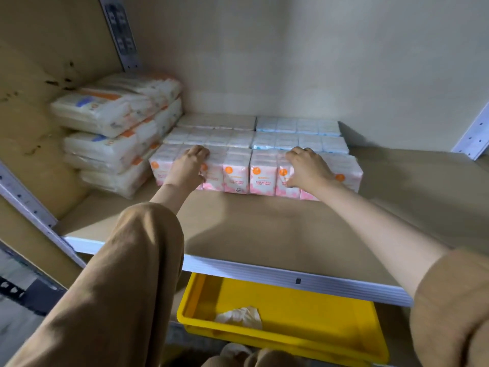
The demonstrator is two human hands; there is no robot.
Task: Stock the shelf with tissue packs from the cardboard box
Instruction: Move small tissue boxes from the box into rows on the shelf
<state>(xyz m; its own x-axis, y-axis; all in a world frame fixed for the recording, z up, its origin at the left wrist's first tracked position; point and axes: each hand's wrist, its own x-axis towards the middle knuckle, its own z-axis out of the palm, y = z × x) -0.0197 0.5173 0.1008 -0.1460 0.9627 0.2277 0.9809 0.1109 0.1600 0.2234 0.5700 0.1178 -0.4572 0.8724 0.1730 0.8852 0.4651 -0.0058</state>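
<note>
Two pink-and-white tissue multipacks stand side by side at the front of a block of packs on the shelf board (264, 223). My left hand (189, 165) lies over the top front of the left pink pack (232, 173), fingers curled on it. My right hand (308, 166) rests the same way on the right pink pack (263, 173). Behind them lie two rows of white packs (211, 136) and blue-tinted packs (299, 135). The cardboard box is not in view.
Several large flat white tissue bags (116, 133) are stacked at the shelf's left end against the side wall. A yellow plastic bin (317, 313) with a crumpled white cloth sits below the shelf. Bare shelf board lies in front and to the right.
</note>
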